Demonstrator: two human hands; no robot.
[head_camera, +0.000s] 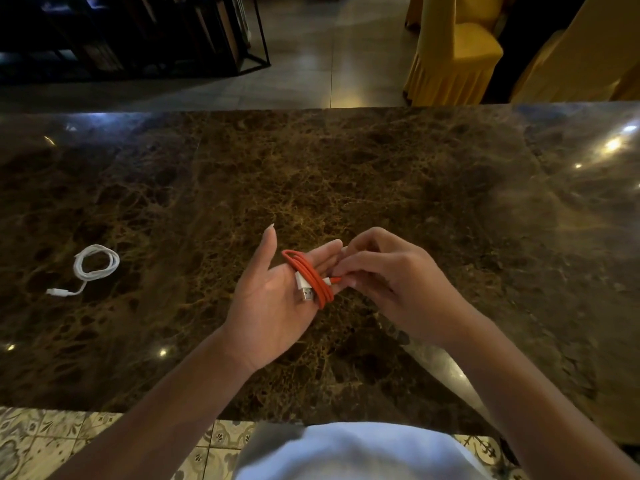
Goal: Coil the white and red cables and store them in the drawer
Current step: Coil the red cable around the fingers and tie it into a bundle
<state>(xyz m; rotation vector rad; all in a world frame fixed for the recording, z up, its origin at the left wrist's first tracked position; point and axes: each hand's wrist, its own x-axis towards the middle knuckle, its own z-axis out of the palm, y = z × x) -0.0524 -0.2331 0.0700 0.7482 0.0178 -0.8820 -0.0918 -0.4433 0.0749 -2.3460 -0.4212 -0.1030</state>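
The red cable (pixel 313 277) is wound in several loops around the fingers of my left hand (pixel 273 299), which is held palm up above the counter. One white and silver plug of it lies on my left palm. My right hand (pixel 388 278) pinches the cable's other end, a white plug tip, just beside the loops. The white cable (pixel 95 265) lies coiled on the counter at the left, apart from both hands, with its plug end trailing toward the near left. No drawer is in view.
The dark brown marble counter (pixel 346 174) spans the whole view, its far edge at the top and near edge by my body. Yellow covered chairs (pixel 457 53) stand beyond it at the right, and a black shelf frame (pixel 138 36) at the far left.
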